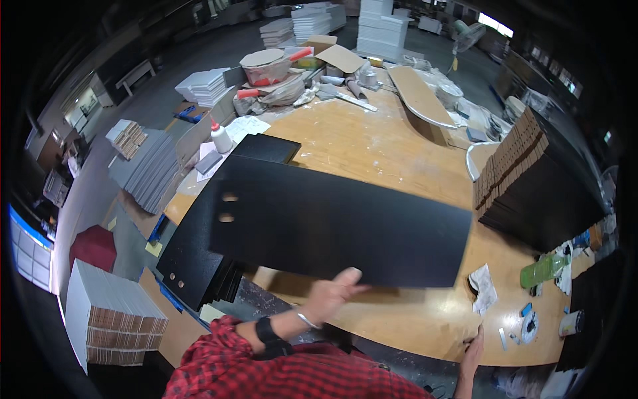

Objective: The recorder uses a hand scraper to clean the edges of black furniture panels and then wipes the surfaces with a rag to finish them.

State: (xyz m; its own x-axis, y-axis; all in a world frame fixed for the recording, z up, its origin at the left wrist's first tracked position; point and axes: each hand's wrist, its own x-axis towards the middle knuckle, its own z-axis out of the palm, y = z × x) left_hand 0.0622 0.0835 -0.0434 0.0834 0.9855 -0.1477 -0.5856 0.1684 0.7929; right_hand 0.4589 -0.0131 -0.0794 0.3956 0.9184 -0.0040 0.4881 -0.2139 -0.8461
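At the far left, on the floor, stands a block of stacked grey sheets with brown edges [109, 318], and above it a fanned pile of grey boards [147, 169] leans by the wooden counter [372, 143]. A white squeeze bottle with a red tip [220, 137] stands on the counter's left end beside some papers; what it holds cannot be told. Behind it sit round paper-wrapped bundles [269, 66] among scraps.

Over the counter's left corner lies a stack of black boards with small round holes [193, 256]. Above it, a large black board [339, 223] is lifted and tilted across the counter's middle. The left hand [330, 292] grips this board at its near lower edge, thumb on top and fingers beneath, a band on the wrist and a red plaid sleeve behind.

Further right, the right hand [473, 351] rests at the counter's near edge, well apart from the board; whether it is open or closed cannot be told. Beside it lie a crumpled white paper [484, 287] and a green plastic bottle [543, 270] on its side. A tall stack of dark boards with brown edges [531, 179] fills the right end.
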